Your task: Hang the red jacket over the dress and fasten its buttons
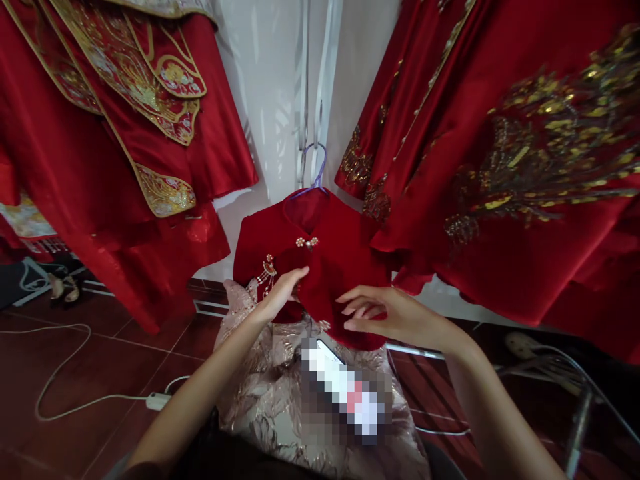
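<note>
A short red velvet jacket (345, 247) hangs in front of me on a purple hanger (316, 163). It has a beaded clasp (307, 243) at the neck and a tasselled brooch (269, 268) on its left side. My left hand (280, 295) is closed at the front edge, its index finger along the velvet and the other fingers partly hidden. Over the jacket's lower right front is my right hand (383, 312), fingers apart and loosely bent, with nothing visible in them. Below lies a pale pink, shiny patterned fabric (265, 393), with a phone (333, 373), partly blurred out, on it.
Red gold-embroidered garments (215, 133) hang at left, and a red sequinned garment (525, 253) at right. A white cable (65, 360) with a white plug box (158, 401) runs over the tiled floor. Metal rack bars (580, 420) stand lower right; dark shoes (65, 290) sit far left.
</note>
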The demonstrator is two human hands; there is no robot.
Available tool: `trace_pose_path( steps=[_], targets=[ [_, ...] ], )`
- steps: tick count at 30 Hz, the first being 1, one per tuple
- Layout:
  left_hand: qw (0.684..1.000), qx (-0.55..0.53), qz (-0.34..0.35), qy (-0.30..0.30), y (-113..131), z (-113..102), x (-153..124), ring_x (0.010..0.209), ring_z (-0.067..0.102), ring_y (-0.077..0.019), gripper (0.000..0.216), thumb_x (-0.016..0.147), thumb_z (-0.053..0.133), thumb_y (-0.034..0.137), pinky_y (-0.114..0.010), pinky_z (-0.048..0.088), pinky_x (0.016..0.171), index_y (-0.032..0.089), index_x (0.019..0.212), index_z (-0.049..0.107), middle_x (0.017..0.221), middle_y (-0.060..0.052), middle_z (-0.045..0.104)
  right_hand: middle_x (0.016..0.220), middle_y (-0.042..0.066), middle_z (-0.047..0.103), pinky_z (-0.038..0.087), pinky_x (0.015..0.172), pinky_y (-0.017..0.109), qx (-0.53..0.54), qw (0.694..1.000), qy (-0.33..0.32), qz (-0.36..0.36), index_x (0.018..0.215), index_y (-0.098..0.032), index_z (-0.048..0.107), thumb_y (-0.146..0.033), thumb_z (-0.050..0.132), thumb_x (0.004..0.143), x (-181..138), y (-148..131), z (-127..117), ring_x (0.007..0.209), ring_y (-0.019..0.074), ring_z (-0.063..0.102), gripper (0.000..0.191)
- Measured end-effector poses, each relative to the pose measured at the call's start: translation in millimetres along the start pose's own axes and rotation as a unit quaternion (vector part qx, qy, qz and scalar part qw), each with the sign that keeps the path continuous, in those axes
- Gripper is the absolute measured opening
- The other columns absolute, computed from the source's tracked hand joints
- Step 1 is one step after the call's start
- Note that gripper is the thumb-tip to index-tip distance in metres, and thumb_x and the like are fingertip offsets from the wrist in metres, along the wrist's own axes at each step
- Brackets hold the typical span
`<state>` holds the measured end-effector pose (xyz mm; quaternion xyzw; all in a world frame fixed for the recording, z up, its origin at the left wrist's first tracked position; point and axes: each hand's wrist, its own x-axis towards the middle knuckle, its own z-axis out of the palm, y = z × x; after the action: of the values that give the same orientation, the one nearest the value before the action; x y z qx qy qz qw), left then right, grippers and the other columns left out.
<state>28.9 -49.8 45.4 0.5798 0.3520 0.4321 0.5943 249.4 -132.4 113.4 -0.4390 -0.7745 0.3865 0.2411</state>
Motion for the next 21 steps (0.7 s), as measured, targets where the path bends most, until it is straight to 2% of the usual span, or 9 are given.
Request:
trace_pose_path(
  steps=[3,6,9,11,13,16,21],
  targets=[
    [0.997,0.019,0.036,0.059,0,-2,-9,0.069,0.062,-0.0143,0.032,0.064,0.071,0.036,-0.024,0.05,0.059,0.016,0.085,0.057,0.078,-0.002,0.064,0.092,0.006,0.068,0.052,0.078,0.028,0.004,0.999,0.047,-0.006,0.106,-0.018,0.06,-0.042,0.06,0.077,2,-9,0,0.087,0.0153,0.064,0.037],
    [0.986,0.043,0.084,0.14,1,-10,-14,0.062,0.059,-0.0111,0.032,0.063,0.072,0.034,-0.021,0.051,0.055,0.016,0.083,0.055,0.07,0.002,0.061,0.089,0.006,0.068,0.053,0.073,0.028,0.002,0.998,0.062,-0.022,0.102,-0.017,0.062,-0.042,0.057,0.08,13,-12,8,0.083,0.0151,0.064,0.034],
    [0.974,0.031,0.107,0.199,1,-18,-17,0.063,0.06,-0.0101,0.036,0.063,0.073,0.035,-0.021,0.053,0.055,0.016,0.089,0.056,0.075,0.001,0.063,0.101,0.007,0.068,0.054,0.077,0.03,0.003,0.997,0.057,-0.056,0.106,-0.018,0.062,-0.041,0.056,0.081,34,-8,24,0.09,0.0164,0.065,0.034],
    [0.979,0.003,0.087,0.185,0,-21,-19,0.07,0.063,-0.012,0.037,0.064,0.072,0.038,-0.024,0.056,0.061,0.015,0.091,0.059,0.079,-0.001,0.065,0.111,0.008,0.065,0.053,0.082,0.033,-0.011,0.993,0.098,-0.072,0.112,-0.018,0.061,-0.039,0.055,0.082,52,-2,37,0.096,0.0187,0.063,0.036],
    [0.987,-0.016,0.065,0.148,-4,-23,-21,0.076,0.064,-0.0145,0.037,0.065,0.071,0.039,-0.029,0.058,0.068,0.013,0.09,0.063,0.082,-0.003,0.067,0.113,0.01,0.064,0.053,0.083,0.035,-0.041,0.985,0.15,-0.072,0.115,-0.018,0.06,-0.037,0.055,0.082,70,3,51,0.095,0.0216,0.064,0.039],
    [0.99,-0.008,0.076,0.116,-14,-26,-23,0.079,0.066,-0.0165,0.037,0.065,0.071,0.038,-0.032,0.058,0.075,0.012,0.091,0.067,0.086,-0.005,0.069,0.104,0.008,0.068,0.055,0.076,0.034,-0.057,0.98,0.18,-0.071,0.109,-0.02,0.064,-0.032,0.058,0.08,91,11,70,0.085,0.023,0.067,0.032],
    [0.982,0.07,0.122,0.129,-19,-38,-20,0.077,0.066,-0.0176,0.029,0.069,0.068,0.037,-0.032,0.057,0.073,0.014,0.087,0.069,0.084,-0.006,0.07,0.088,0.004,0.072,0.056,0.076,0.028,0.016,0.967,0.242,-0.075,0.093,-0.018,0.067,-0.024,0.062,0.077,102,19,82,0.082,0.0182,0.068,0.018]
  ],
)
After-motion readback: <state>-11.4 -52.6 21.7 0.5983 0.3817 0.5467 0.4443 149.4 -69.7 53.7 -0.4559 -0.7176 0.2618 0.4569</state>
